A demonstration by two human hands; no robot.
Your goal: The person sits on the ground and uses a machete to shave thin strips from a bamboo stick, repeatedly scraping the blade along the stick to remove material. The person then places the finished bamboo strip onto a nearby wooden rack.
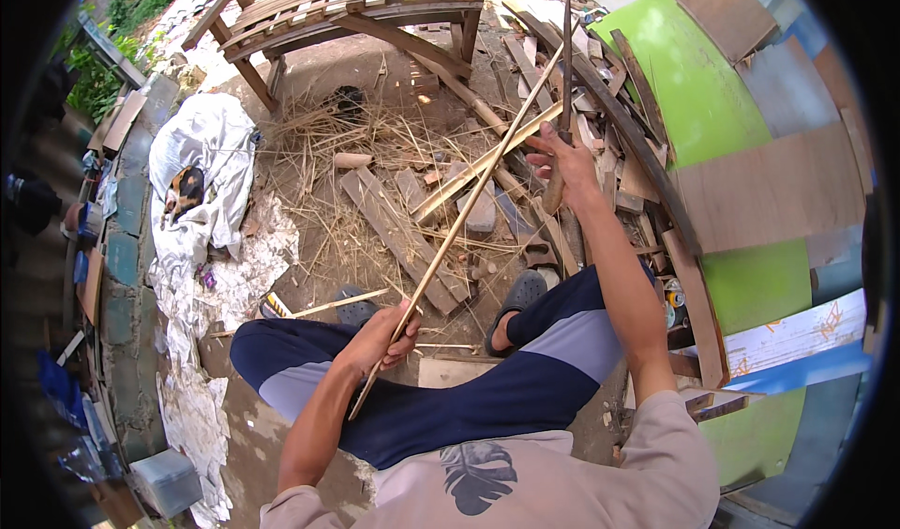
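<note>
My left hand [382, 337] is closed round the lower part of a long, thin bamboo strip [465, 205]. The strip slants up and away to the right, its far end beside the blade. In my right hand [568, 171] is a machete with a narrow dark blade [567, 60] pointing up and away, its wooden handle [553, 189] showing below the fist. A wider split bamboo piece [483, 168] lies slanted under the strip, its far end near my right hand. Thin shavings [375, 140] are strewn over the ground ahead.
A slatted wooden bench [352, 8] stands at the far side. Planks [398, 238] and a block [476, 208] lie between my feet and the shavings. Scrap wood and green panels [647, 69] fill the right. What looks like a cat [186, 189] lies on white cloth [220, 135] at left.
</note>
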